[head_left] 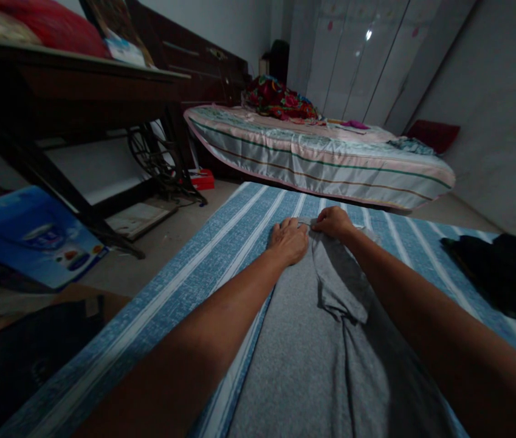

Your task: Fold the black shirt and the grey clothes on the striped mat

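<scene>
A grey shirt [303,340] lies lengthwise on a blue-and-white striped bed cover [203,261], its near end running out of the bottom of the view. What looks like a sleeve is folded across its upper right part, with creases below. My left hand [288,241] rests flat on the far left end of the shirt, fingers stretched forward. Beside it, my right hand [333,222] pinches the shirt's far edge between thumb and fingers. A pale, thin bit of material shows just behind my right wrist.
Dark folded clothing [504,274] lies on the right of the cover. Beyond stands another bed [321,152] with a red floral blanket [280,97]. On the left are a table with a treadle wheel [152,152], a blue box [34,237] and a dark bag-like item [34,347].
</scene>
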A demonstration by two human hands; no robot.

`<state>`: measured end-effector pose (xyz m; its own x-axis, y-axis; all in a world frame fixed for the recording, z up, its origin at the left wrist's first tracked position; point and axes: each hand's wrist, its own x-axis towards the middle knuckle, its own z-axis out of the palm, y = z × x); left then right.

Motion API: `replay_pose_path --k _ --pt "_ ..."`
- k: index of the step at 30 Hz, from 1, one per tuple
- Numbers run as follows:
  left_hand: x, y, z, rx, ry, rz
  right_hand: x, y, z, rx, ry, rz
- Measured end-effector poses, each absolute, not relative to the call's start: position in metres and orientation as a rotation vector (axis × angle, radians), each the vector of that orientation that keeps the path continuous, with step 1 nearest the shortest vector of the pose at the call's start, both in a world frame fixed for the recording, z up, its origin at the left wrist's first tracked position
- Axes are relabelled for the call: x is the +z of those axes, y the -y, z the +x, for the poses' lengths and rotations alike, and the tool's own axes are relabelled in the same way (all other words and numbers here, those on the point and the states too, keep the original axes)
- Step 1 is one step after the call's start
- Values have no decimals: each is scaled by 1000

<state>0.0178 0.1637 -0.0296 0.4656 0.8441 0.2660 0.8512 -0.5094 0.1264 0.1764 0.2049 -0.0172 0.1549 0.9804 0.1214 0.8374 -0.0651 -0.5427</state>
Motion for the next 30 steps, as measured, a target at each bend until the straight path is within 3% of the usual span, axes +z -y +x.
replay_pose_path --k 17,30 --pt "-23 -172 13 -209 1437 -2848 -6 -185 180 96 1800 -1993" --pt "-18 -183 14 1 1512 -2855 -9 -46 228 -90 1993 -1977"
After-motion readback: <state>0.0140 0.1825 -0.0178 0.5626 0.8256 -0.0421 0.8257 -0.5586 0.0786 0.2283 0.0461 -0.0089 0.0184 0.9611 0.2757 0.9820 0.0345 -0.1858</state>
